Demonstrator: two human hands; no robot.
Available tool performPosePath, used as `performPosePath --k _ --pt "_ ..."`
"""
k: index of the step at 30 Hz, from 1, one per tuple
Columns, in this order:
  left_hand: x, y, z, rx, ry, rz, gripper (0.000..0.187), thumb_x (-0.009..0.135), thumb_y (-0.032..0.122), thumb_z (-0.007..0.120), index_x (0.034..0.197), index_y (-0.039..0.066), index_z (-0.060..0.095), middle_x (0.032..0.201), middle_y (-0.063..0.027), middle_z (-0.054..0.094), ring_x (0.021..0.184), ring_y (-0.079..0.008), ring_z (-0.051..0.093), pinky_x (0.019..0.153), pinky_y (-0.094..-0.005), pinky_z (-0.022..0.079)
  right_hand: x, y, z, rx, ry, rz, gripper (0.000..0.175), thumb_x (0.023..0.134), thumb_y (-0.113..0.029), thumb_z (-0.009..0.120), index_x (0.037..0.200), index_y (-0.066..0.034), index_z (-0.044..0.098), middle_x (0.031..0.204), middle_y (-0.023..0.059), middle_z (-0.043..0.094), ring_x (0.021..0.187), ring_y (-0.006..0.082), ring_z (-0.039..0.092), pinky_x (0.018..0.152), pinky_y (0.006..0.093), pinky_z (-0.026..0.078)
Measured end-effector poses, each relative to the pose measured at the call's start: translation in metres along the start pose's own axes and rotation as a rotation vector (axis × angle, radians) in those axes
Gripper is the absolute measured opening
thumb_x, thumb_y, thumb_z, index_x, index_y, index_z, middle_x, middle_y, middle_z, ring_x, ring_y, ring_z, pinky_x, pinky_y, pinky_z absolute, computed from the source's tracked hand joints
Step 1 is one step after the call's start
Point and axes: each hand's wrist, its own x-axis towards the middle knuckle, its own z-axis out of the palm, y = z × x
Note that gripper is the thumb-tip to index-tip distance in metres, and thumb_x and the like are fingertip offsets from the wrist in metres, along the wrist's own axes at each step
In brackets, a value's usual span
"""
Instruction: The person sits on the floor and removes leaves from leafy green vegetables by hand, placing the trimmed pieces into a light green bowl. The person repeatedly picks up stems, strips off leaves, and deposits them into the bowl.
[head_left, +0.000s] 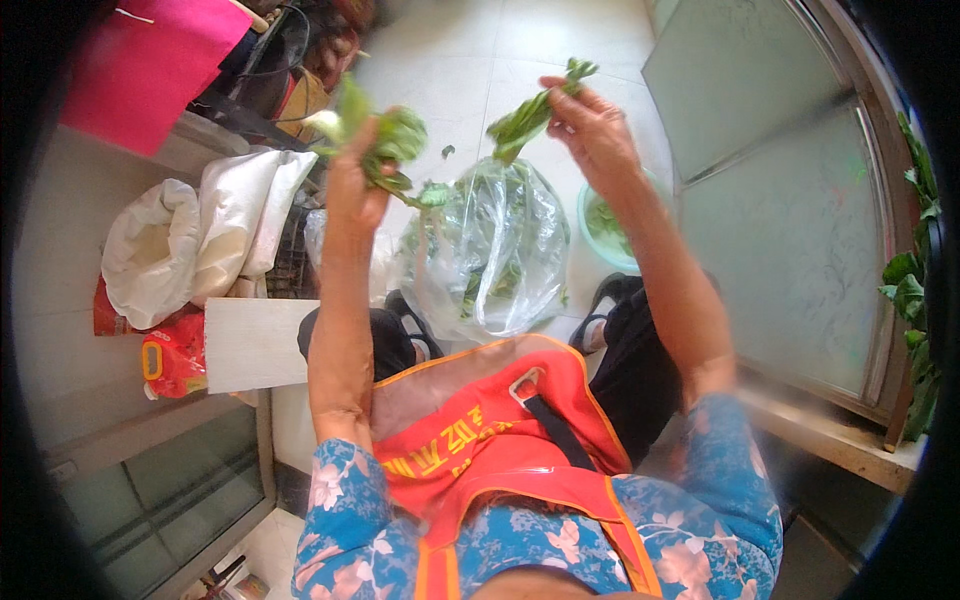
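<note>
My left hand (361, 176) grips a small bunch of leafy greens (401, 135), its leaves spreading out past the fingers. Raised to the right, my right hand (592, 124) pinches a long, limp green leaf (521, 124) that hangs down toward the left. Below and between both hands, a clear plastic bag (491, 247) full of leafy greens sits on the floor between my feet. To its right stands a pale turquoise basin (587, 240) with green leaves (606, 223) in it, partly hidden behind my right forearm.
White sacks (240, 202), one with its mouth rolled open, stand left beside a red plastic jug (176, 356) and a white board (259, 345). Frosted glass panels (780, 247) rise on the right. A leaf scrap (448, 151) lies on the tiled floor (450, 90). A red apron (502, 412) covers my lap.
</note>
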Motion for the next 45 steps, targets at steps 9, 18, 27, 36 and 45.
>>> performPosePath --k 9,18,27,36,45 --pt "-0.032 -0.033 0.056 0.379 -0.032 -0.131 0.025 0.081 0.008 0.071 0.101 -0.004 0.062 0.090 -0.0075 0.066 0.074 -0.0142 0.065 0.067 -0.0278 0.055 -0.009 0.012 0.029 -0.307 -0.190 -0.030 0.026 0.091 -0.015 0.064 0.114 -0.0019 0.064 0.102 0.0092 0.069 0.091 0.0133 0.061 0.081 0.0284 0.048" --pt "-0.029 -0.039 0.049 0.547 -0.080 -0.075 0.022 0.079 0.005 0.071 0.098 -0.004 0.064 0.086 -0.0062 0.066 0.074 -0.0126 0.063 0.067 -0.0263 0.053 -0.002 0.003 0.020 0.287 -0.161 0.195 0.045 0.095 -0.030 0.057 0.124 0.0047 0.051 0.098 0.0112 0.067 0.097 0.0208 0.062 0.090 0.0368 0.048" --pt "-0.035 -0.041 0.049 0.484 -0.065 -0.080 0.023 0.083 0.006 0.068 0.103 -0.006 0.065 0.092 -0.0072 0.067 0.077 -0.0123 0.063 0.070 -0.0271 0.054 0.017 -0.020 -0.012 -0.065 0.283 -0.209 0.029 0.097 -0.021 0.053 0.115 0.0013 0.059 0.092 0.0154 0.070 0.090 0.0241 0.069 0.083 0.0363 0.057" --pt "-0.030 -0.044 0.051 0.367 0.015 0.018 0.023 0.085 0.006 0.066 0.105 -0.005 0.065 0.095 -0.0067 0.067 0.079 -0.0125 0.064 0.072 -0.0269 0.053 -0.013 0.001 0.038 -0.256 -0.165 0.233 0.028 0.093 -0.026 0.062 0.101 0.0009 0.064 0.086 0.0034 0.063 0.069 0.0070 0.056 0.059 0.0218 0.046" --pt "-0.033 -0.042 0.052 0.327 0.010 -0.121 0.024 0.086 0.012 0.067 0.103 -0.004 0.065 0.093 -0.0074 0.066 0.076 -0.0118 0.063 0.067 -0.0263 0.053 -0.011 0.011 0.035 -0.368 -0.102 0.097 0.019 0.088 -0.018 0.067 0.094 0.0000 0.068 0.077 0.0018 0.064 0.065 0.0069 0.057 0.057 0.0215 0.047"
